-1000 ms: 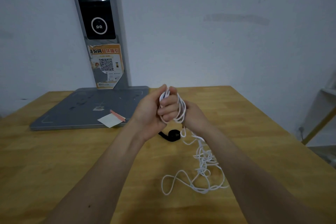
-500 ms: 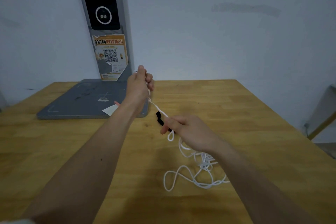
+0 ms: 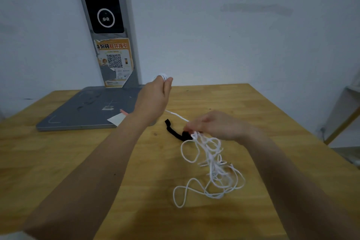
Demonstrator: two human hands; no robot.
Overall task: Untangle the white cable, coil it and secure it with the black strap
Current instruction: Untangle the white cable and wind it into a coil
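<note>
A white cable (image 3: 211,163) lies in a loose tangle on the wooden table (image 3: 58,161), right of centre. My left hand (image 3: 153,99) is raised above the table's back half and holds a small bundle of cable loops at its fingertips. From there a taut strand runs down to my right hand (image 3: 214,125), which pinches the cable just above the tangle. The black strap (image 3: 176,131) hangs on the cable beside my right fingers and trails left onto the table.
A grey flat base plate (image 3: 81,111) with an upright post (image 3: 109,25) stands at the back left; the post carries a black panel and an orange QR sticker. A white paper slip (image 3: 116,119) lies at the plate's near edge. The table's right edge is near my right arm.
My hands were together at the start, then pulled apart. Since half a second ago my left hand has kept the loops raised and my right hand stays low by the tangle.
</note>
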